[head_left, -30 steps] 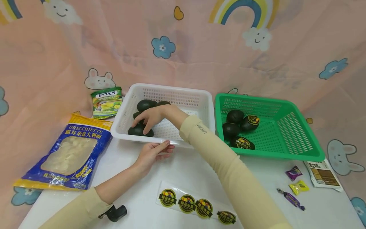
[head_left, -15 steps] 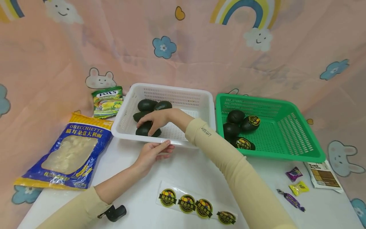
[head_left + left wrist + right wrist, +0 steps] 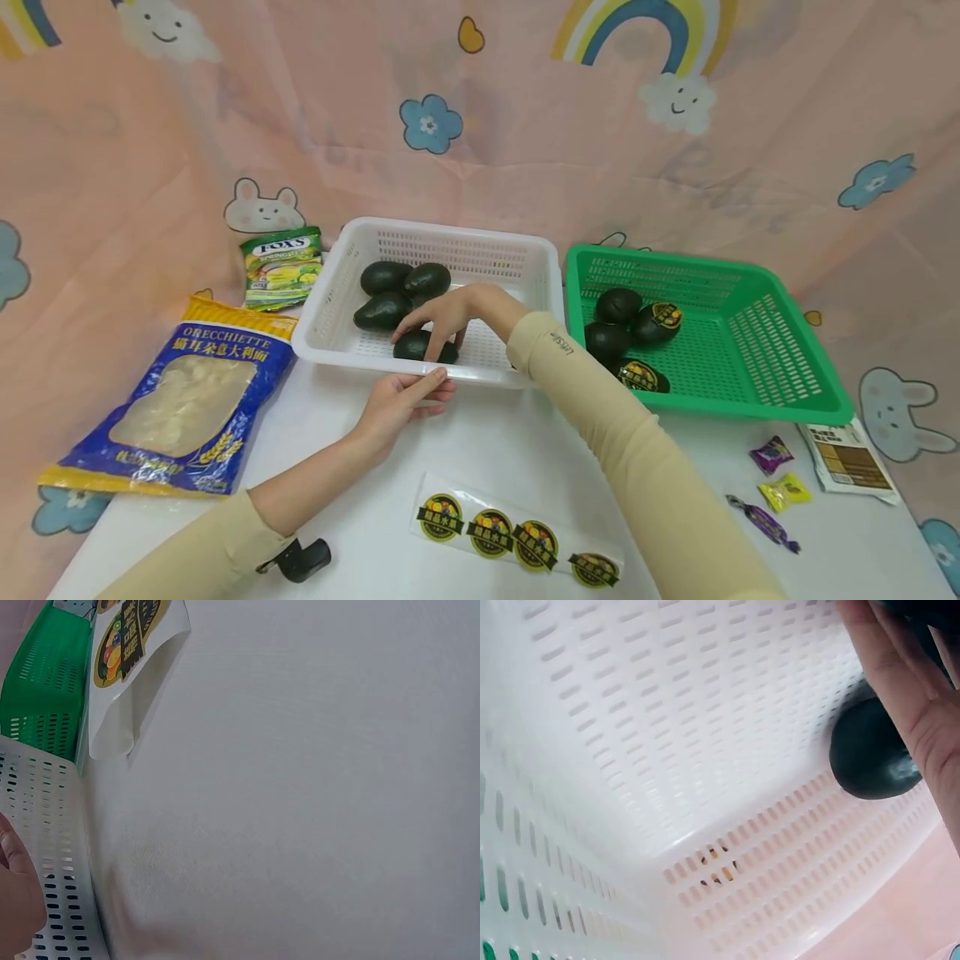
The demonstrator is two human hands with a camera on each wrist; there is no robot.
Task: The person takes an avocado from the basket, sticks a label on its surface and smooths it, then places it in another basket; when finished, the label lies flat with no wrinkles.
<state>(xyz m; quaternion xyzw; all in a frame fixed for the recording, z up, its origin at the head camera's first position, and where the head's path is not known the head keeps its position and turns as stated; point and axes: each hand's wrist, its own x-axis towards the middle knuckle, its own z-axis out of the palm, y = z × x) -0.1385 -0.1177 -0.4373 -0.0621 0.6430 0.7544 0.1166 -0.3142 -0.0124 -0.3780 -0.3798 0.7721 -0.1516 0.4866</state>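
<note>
In the head view my right hand reaches down into the white plastic basket, fingers curved over a dark green avocado by the front wall. Three more avocados lie behind it, at the basket's left side. My left hand pinches the basket's front rim, thumb on top and fingers beneath. The right wrist view catches part of my right hand at the upper right, near a glossy avocado. At the left wrist view's edge, my left hand is against the perforated basket wall.
A green basket with several avocados, some stickered, stands at right. A sticker sheet lies at the front. A pasta bag and candy bag are at left. Wrapped candies and a brown-white packet sit at right.
My right hand has moved the avocado rightward along the basket's front wall, away from the left corner. More of the avocados behind it now show. My left hand has stayed on the rim.
</note>
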